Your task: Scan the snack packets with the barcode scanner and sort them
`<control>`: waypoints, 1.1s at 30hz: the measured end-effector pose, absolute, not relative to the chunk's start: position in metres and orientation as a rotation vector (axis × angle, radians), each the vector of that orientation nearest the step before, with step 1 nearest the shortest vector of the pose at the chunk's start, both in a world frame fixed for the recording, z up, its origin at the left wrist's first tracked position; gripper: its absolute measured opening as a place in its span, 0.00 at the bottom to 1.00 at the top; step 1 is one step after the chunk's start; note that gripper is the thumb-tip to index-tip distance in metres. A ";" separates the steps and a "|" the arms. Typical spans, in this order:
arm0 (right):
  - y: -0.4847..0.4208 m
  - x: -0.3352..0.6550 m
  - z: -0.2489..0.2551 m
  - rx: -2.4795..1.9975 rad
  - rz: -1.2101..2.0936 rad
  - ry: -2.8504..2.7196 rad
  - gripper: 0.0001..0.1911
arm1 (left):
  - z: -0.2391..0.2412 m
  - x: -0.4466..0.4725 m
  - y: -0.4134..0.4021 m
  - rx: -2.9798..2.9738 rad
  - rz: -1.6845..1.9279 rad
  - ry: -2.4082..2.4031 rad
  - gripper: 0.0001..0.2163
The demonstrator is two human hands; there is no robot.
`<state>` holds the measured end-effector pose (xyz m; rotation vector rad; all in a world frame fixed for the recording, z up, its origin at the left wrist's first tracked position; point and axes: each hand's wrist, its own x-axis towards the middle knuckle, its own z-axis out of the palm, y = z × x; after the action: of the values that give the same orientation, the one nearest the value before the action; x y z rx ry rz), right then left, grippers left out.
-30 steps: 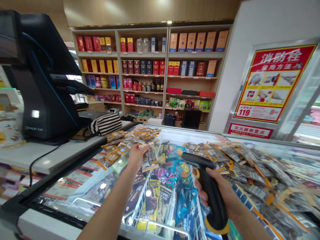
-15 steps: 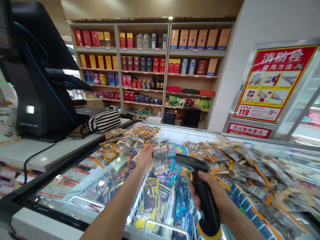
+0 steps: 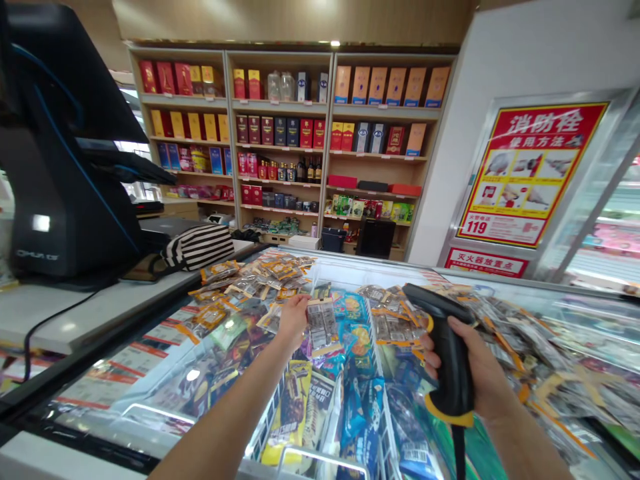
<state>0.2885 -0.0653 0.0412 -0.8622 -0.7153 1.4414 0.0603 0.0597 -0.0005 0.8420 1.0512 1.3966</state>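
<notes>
Between the fingers of my left hand (image 3: 293,323) is a small snack packet (image 3: 323,324), pinched by its upper left edge with the printed label side facing me. My right hand (image 3: 467,357) is wrapped round the handle of a black and yellow barcode scanner (image 3: 449,347). The scanner's head points left, a short way to the right of the packet and apart from it. Under both hands lies the glass top of a chest freezer (image 3: 165,393), with bagged goods in wire baskets below. A pile of orange-edged packets (image 3: 270,273) rests on the glass at the left.
More packets (image 3: 525,340) are heaped on the right of the freezer top. A black checkout terminal (image 3: 65,160) and a striped pouch (image 3: 199,247) stand on the left counter. Shelves with boxes and bottles (image 3: 280,133) line the back wall, beside a red poster (image 3: 533,173).
My right hand has moved the scanner to the right and slightly up, away from the packet. My left hand still holds the packet in nearly the same place. The view has shifted slightly.
</notes>
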 end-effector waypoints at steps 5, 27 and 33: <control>-0.063 0.327 0.047 -0.792 1.310 -0.690 0.12 | 0.020 0.128 0.074 0.806 1.366 1.073 0.14; -0.068 0.276 0.034 -0.844 1.547 -0.774 0.13 | -0.003 -0.022 0.075 1.466 1.005 1.897 0.10; -0.068 0.257 0.026 -0.912 1.601 -0.863 0.14 | -0.012 -0.008 0.077 1.438 1.057 1.703 0.10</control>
<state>0.2572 -0.0683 0.0261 -0.9121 -0.8629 1.6012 -0.0085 0.0766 -0.0116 1.4376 1.7026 1.0568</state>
